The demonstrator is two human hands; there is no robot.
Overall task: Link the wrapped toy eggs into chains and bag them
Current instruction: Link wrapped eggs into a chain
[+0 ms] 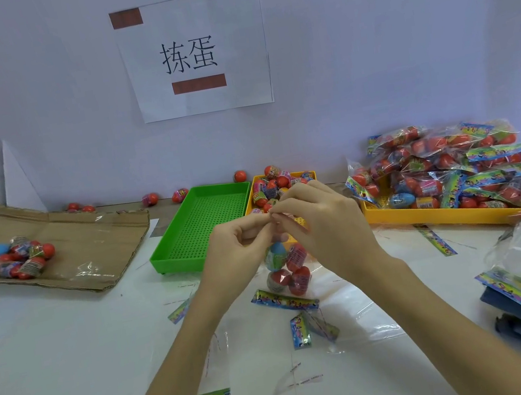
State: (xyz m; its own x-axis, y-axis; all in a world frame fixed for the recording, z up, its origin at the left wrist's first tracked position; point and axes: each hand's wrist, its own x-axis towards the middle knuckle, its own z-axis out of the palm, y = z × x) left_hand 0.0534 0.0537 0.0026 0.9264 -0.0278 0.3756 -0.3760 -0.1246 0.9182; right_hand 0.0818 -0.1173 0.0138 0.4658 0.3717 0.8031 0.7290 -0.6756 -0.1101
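On my white table point(54, 352) lie a flattened brown cardboard sheet point(88, 247), an empty green perforated plastic tray point(201, 221), two yellow plastic trays point(427, 216) and loose printed header cards point(285, 300).

A clear bag point(287, 270) of red and blue wrapped eggs point(276, 256) hangs upright above the table.

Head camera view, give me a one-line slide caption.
Both hands, left and right, pinch the top of a clear plastic bag of wrapped toy eggs before an empty green plastic tray.
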